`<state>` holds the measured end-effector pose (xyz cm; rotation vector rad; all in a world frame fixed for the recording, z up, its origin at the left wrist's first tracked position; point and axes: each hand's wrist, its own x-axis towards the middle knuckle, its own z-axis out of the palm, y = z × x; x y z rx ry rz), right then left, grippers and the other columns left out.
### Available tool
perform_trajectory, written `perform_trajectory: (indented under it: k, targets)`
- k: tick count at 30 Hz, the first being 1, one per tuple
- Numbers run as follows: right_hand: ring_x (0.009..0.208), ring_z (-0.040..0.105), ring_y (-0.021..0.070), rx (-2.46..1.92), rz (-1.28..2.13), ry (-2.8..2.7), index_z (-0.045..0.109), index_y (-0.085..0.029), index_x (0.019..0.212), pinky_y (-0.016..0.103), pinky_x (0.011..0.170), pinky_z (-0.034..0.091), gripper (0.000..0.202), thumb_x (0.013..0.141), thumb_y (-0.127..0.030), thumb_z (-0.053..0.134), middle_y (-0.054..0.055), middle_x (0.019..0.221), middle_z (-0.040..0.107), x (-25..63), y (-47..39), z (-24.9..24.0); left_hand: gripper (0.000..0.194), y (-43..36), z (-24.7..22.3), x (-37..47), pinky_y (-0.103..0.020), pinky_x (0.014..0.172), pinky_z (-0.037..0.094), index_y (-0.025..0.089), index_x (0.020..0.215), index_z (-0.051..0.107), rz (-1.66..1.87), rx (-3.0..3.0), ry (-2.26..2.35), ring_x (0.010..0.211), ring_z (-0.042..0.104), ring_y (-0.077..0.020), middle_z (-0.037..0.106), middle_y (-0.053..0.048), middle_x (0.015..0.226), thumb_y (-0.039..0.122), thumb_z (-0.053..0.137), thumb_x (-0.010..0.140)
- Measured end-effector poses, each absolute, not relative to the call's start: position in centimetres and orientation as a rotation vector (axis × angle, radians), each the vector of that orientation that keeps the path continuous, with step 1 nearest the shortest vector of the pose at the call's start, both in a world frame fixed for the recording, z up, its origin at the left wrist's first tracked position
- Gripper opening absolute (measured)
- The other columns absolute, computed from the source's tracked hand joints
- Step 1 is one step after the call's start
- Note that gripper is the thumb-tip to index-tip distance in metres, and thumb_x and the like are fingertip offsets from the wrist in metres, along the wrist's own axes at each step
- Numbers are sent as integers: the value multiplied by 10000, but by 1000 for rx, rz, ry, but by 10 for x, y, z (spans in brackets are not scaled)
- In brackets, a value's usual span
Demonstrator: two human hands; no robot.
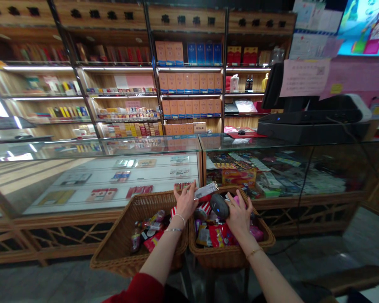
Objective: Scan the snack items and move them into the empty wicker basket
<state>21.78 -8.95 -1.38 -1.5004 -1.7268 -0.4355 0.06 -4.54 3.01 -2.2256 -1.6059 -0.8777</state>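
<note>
Above the inner rims of two wicker baskets, my left hand (186,201) is closed on a slim whitish packet (206,191) that points to the right. My right hand (240,212) grips a dark rounded scanner-like device (219,206) with a small blue light, over the right basket (221,257). Packets in red, yellow and purple lie in that basket, along with a red and white striped container (204,210). The left basket (113,240) holds a small bottle (135,238), a red packet (153,241) and several other small items.
Behind the baskets stands a glass display counter (164,147). A dark monitor (273,86) and a black machine (303,122) sit on it at the right, with a cable (305,189) hanging down. Shelves of boxes (189,82) line the wall.
</note>
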Motion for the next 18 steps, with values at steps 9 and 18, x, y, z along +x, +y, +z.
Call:
perform_trajectory:
  k: [9,18]
  targets:
    - [1442,348,294,-1437,-417,-1736,715,-228,1060,575,1174,110,357,798,-107,507,42,1363,640,209,-89,-1,823,-54,30,-22,-735,1170,-47,234,1564,202,-885,-2163,-1634,1322,515,-278,705,-101,1271,199,567,827]
    - [1431,351,309,-1410,-409,-1761,722,-221,1009,600,1151,136,314,801,-126,507,60,1333,660,198,-91,8,799,-75,33,-54,-720,1186,-8,248,1548,241,-849,-2102,-1713,1324,507,-277,700,-88,1285,252,607,838]
